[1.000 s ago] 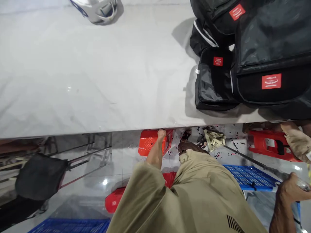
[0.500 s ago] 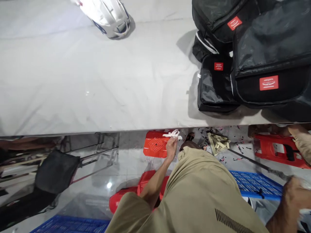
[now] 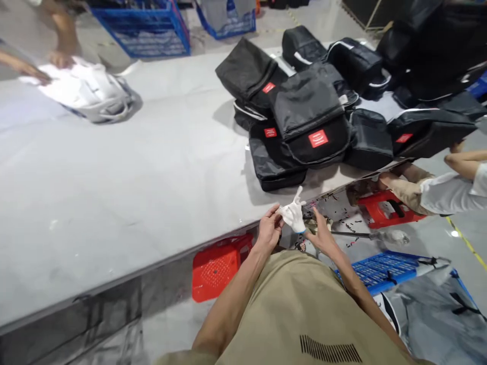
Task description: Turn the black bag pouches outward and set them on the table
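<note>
While both hands meet just at the near edge of the desk (image 3: 114,182), they hold a white glove (image 3: 293,215) between them. The left hand (image 3: 269,230) pinches the glove's side with its fingertips, and the right hand (image 3: 320,234) grips it from below, near the cuff; one glove finger sticks upward. Just beyond the hands, on the desk, lies a heap of black bags (image 3: 304,121) with red labels, the nearest bag close to the glove. Below the left hand, on the floor, stands a red stool (image 3: 216,266). Right of the right hand, also on the floor, lie a blue crate (image 3: 384,268) and a second red stool (image 3: 384,210), beside which another person's arm in a white sleeve (image 3: 449,192) reaches. Far beyond the left hand, across the desk, a co-worker's hands (image 3: 57,61) rest on a white bag (image 3: 87,91), blurred.
</note>
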Demonstrator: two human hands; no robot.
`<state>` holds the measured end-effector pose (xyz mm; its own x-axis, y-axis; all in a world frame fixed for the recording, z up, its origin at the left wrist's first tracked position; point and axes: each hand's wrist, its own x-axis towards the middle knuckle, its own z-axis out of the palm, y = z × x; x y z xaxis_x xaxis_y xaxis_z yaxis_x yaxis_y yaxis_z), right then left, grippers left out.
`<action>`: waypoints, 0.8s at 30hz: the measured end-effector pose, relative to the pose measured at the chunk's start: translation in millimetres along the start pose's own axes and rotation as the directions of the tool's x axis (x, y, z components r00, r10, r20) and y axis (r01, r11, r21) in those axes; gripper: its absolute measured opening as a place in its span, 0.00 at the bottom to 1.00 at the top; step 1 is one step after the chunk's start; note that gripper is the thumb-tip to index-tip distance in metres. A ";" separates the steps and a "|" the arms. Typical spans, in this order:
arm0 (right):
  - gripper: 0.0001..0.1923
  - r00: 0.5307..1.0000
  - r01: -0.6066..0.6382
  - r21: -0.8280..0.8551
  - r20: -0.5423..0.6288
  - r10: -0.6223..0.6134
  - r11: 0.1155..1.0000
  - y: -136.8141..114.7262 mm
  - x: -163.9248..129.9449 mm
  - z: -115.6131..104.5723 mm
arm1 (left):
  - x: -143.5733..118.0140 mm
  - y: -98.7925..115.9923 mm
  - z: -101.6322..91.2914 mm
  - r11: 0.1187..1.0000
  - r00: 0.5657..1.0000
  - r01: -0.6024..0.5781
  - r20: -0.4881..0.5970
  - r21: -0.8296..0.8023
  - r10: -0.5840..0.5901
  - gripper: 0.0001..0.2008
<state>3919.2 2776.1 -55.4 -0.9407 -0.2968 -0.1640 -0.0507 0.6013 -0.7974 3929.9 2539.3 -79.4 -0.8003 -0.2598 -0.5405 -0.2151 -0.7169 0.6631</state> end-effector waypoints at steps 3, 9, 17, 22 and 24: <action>0.52 0.987 0.123 -0.092 -0.095 -0.132 0.988 -7.8 -10.9 -8.0 | -1.6 -6.8 27.8 0.994 0.996 0.088 0.001 -0.057 -0.088 0.17; 0.38 0.995 0.098 0.063 -0.014 -0.097 0.993 -17.6 -23.7 -37.9 | -7.4 -14.8 61.0 0.995 0.995 0.093 -0.016 -0.017 -0.094 0.13; 0.37 0.993 -0.081 0.366 -0.053 0.108 0.927 -32.1 -35.7 -29.1 | -11.1 -17.2 92.1 0.990 0.995 0.099 -0.027 0.105 -0.097 0.09; 0.28 0.949 -0.203 0.376 -0.153 0.276 0.904 -32.0 -30.7 -49.7 | -9.1 -19.7 91.8 0.967 0.988 0.153 -0.027 0.204 -0.151 0.11; 0.28 0.940 -0.216 0.324 -0.188 0.286 0.921 -28.3 -33.6 -61.8 | -9.9 -19.9 85.6 0.932 0.994 0.106 -0.014 0.348 -0.107 0.13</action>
<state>3931.5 2814.9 8.5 -0.9615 0.0327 -0.2729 0.2648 0.3773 -0.8874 3894.2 2611.6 -42.9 -0.7645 -0.1906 -0.6158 -0.4795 -0.4703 0.7409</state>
